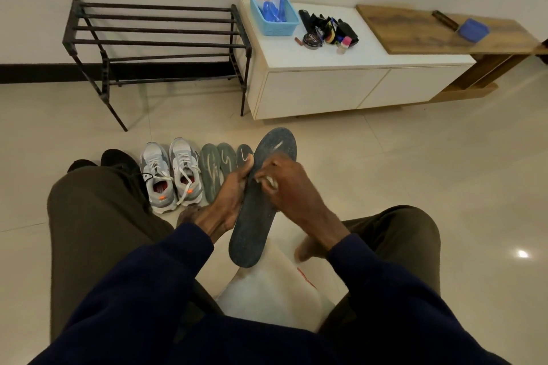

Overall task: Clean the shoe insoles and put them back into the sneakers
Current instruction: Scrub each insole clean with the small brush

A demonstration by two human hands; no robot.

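Fingers and thumb of the left hand point(234, 190) are curling round the left edge of the dark insole point(256, 222), gripping it near its middle and holding it up over the person's lap, toe end pointing away. The right hand point(289, 187) is bearing on the insole's upper face with its fingers bunched and curled. Something pale is showing among the fingertips, but blur is hiding whether they are pinching anything.

On the floor just beyond the hands, the grey sneakers point(170, 175) are standing side by side, toes away, with three more insoles point(209, 172) lying in a row to their right. The left hand and the held insole are partly covering the nearest ends of these. A pair of black shoes point(118, 158) is peeking out behind the left knee. A white bag point(267, 290) is lying between the knees, under the held insole's heel.

Against the wall, a black shoe rack point(154, 38) is standing beside a low white desk point(326, 89), which is carrying a blue basket point(274, 25), a round tin point(310, 39) and a cluster of small dark items.
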